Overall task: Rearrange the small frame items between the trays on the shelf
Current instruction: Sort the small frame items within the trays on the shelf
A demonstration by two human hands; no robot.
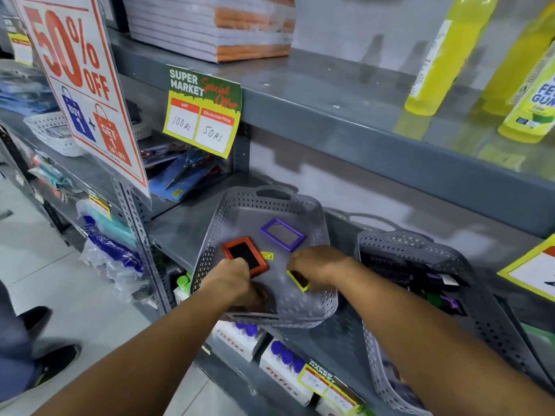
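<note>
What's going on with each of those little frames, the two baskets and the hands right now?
Orange frame: flat in left tray, left hand on its near end.
Purple frame: flat in left tray, untouched.
Yellow frame: gripped by right hand.
Left tray: nearly empty.
Right tray: holds dark items.
Left hand: on orange frame.
Right hand: closed on yellow frame.

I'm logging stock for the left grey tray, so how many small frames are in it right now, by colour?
Orange frame: 1, under the left hand
Purple frame: 1, lying free
Yellow frame: 1, partly hidden by the right hand
Total: 3 in the left tray. The right tray holds dark items too jumbled to count.
</note>
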